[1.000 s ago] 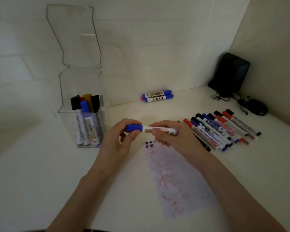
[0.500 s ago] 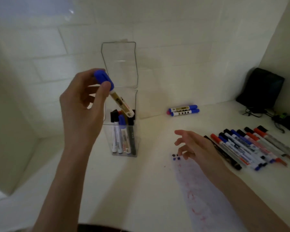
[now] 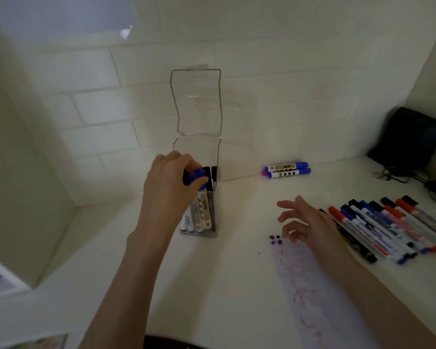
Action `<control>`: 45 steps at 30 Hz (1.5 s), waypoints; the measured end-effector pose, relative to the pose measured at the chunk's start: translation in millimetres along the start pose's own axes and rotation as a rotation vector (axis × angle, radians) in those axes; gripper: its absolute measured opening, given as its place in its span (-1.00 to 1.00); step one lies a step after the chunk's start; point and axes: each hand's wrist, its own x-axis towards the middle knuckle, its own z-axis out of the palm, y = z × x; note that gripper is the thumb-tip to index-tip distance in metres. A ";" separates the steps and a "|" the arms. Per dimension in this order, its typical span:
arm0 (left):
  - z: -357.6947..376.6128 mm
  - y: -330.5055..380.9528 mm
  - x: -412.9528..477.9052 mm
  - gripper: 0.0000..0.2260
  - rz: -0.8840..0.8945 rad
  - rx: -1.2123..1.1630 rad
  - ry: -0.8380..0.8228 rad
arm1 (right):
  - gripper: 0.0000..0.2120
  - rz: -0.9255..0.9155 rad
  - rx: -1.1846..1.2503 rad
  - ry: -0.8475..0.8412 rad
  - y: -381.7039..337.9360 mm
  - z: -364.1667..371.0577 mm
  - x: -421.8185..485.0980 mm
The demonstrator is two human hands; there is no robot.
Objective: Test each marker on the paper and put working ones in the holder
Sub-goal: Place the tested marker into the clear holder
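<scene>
the left grip [image 3: 169, 187] is clamped on the blue cap of a marker [image 3: 197, 175], fingers and thumb curled round it from above at the open mouth of the clear holder [image 3: 199, 152]. the marker's pale barrel runs down from the grip inside the holder, upright among the other markers standing there (black caps show just right of the fingertips). the holder's hinged lid [image 3: 196, 102] stands open straight above the grip, against the tiled wall. the holder's base sits below the grip on the bench [image 3: 224, 278], with the corner wall off to the grip's left.

the right grip [image 3: 310, 225] is apart, fingers spread and loosely bent, holding nothing, over the far edge of the paper [image 3: 312, 293]; whether it touches the sheet cannot be told. dark and blue test dots [image 3: 276, 240] lie just left of its fingertips, with red scribbles nearer the person. a row of markers [image 3: 388, 222] lies side by side just right of this grip. two blue markers [image 3: 286, 170] lie beyond it by the wall, well apart from both grips. a stretch of bench runs between the two grips.
</scene>
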 end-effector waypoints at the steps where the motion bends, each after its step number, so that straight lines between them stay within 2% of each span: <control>1: 0.9 -1.1 0.5 -0.88 -0.007 0.021 0.003 | -0.55 0.001 -0.005 0.006 -0.4 0.4 0.3; 5: 7.0 -3.1 -1.6 -0.81 -0.013 0.068 0.024 | -0.73 -0.040 -0.085 0.050 -2.5 -1.8 -0.9; 8: 7.8 4.2 -8.0 -0.83 -0.031 -0.026 0.172 | -0.87 -0.092 -0.328 0.149 -4.7 -6.9 11.2; 10: 8.8 19.3 -15.8 -0.85 0.022 -0.139 0.339 | -0.83 -0.136 -0.502 0.201 -2.2 -14.5 32.6; 12: 15.7 38.1 -25.6 -0.85 0.157 -0.237 0.413 | -0.73 -0.210 -0.719 0.239 2.7 -23.8 60.4; 13: 21.5 46.9 -30.8 -0.85 0.242 -0.285 0.390 | -0.66 -0.255 -0.831 0.230 5.3 -27.5 75.4; 15: 38.6 60.6 -38.2 -0.85 0.391 -0.371 0.236 | -0.56 -0.284 -1.028 0.182 8.8 -29.6 102.4; 17: 62.1 66.5 -43.8 -0.84 0.439 -0.380 0.060 | -0.50 -0.269 -1.190 0.122 10.8 -26.3 125.4; 21: 108.5 59.9 -57.5 -0.83 0.363 -0.354 -0.104 | -0.44 -0.253 -1.331 0.069 13.2 -22.1 160.2; 24: 123.2 50.8 -61.3 -0.83 0.302 -0.361 -0.142 | -0.40 -0.291 -1.405 0.129 21.3 -29.7 173.7; 27: 124.2 47.1 -60.2 -0.82 0.263 -0.387 -0.132 | -0.54 -0.335 -1.593 0.148 21.7 -36.1 186.6; 29: 124.3 49.4 -60.2 -0.82 0.262 -0.387 -0.134 | -0.64 -0.237 -1.621 0.049 7.8 -37.3 197.0; 32: 126.1 51.3 -61.5 -0.82 0.268 -0.379 -0.142 | -0.60 -0.128 -1.612 -0.071 -11.2 -37.7 205.7; 36: 127.3 48.6 -60.3 -0.83 0.240 -0.398 -0.126 | -0.56 -0.191 -1.605 -0.129 -10.3 -32.0 194.3; 41: 128.8 47.8 -60.1 -0.83 0.189 -0.390 -0.082 | -0.49 -0.270 -1.474 -0.196 -6.5 -20.8 156.4; 45: 127.4 47.2 -62.1 -0.84 0.168 -0.377 -0.073 | -0.53 -0.335 -1.388 -0.288 -3.6 -12.2 118.9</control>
